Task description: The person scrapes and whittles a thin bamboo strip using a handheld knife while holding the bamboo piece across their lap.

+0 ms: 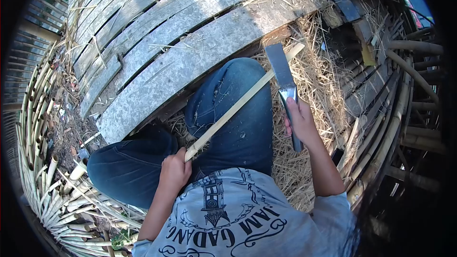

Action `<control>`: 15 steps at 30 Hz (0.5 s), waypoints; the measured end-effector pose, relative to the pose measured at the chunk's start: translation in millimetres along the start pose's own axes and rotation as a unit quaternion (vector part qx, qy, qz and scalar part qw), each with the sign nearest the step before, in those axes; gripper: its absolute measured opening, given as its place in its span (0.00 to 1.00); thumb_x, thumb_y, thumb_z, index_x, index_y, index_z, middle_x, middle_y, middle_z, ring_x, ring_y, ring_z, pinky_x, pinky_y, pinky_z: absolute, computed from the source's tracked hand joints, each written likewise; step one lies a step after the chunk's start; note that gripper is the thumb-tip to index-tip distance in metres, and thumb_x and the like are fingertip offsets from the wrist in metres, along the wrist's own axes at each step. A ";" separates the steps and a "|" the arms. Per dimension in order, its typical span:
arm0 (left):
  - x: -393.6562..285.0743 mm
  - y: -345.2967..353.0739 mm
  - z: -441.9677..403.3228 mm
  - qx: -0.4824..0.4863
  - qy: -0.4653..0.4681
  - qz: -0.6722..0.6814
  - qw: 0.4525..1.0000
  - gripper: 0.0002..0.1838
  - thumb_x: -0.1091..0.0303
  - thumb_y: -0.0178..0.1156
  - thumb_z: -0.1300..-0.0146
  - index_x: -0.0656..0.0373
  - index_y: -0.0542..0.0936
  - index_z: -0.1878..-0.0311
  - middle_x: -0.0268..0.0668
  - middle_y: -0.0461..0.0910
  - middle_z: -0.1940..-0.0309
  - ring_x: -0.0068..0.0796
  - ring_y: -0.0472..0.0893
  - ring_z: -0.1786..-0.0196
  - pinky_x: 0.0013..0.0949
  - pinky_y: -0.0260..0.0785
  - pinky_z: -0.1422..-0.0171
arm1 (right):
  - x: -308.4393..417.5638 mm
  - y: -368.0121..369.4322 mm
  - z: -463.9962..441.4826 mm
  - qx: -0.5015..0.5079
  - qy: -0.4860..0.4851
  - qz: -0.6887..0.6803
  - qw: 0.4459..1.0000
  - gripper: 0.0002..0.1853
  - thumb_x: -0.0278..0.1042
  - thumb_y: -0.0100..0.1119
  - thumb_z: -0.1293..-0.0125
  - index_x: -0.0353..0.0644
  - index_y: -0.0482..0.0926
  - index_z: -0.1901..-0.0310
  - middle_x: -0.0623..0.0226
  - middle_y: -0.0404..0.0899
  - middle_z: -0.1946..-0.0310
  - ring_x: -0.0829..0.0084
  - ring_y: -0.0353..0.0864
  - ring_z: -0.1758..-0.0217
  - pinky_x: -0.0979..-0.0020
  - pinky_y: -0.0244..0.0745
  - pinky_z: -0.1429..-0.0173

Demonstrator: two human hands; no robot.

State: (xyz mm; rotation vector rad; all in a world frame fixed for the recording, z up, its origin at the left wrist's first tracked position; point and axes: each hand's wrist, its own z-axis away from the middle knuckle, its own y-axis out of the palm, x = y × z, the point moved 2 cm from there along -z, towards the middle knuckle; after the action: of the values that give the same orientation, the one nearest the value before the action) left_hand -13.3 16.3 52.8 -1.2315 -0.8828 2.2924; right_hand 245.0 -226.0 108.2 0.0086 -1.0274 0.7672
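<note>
A long pale bamboo strip (236, 106) runs diagonally across my jeans, from my lap up to the right. My left hand (175, 169) is closed around its lower end. In my right hand (300, 119) is a machete (280, 69) with a broad, square-ended dark blade, gripped by its handle. The blade points up and lies across the strip near its far end, hiding a short piece of it. Whether the blade touches the strip I cannot tell.
Wooden slats (176, 62) form a low platform before my knees. Straw-like shavings (316, 85) cover the ground to the right. Cut bamboo poles (71, 209) are piled at the lower left, and more bamboo poles (381, 143) line the right side.
</note>
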 end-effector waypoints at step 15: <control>-4.8 1.8 -2.3 0.001 0.006 0.031 0.999 0.07 0.72 0.59 0.41 0.64 0.76 0.61 0.57 0.79 0.76 0.63 0.80 0.68 0.59 0.72 0.61 | -1.9 11.0 2.5 0.037 0.010 -0.015 0.999 0.22 0.51 0.43 0.21 0.39 0.71 0.64 0.71 0.70 0.84 0.81 0.69 0.86 0.77 0.66 0.82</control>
State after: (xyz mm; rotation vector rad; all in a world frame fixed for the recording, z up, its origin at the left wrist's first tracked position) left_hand -8.9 12.9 53.5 -1.2866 -0.8481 2.3321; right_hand 236.2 -219.8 104.4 0.0791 -0.9767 0.7753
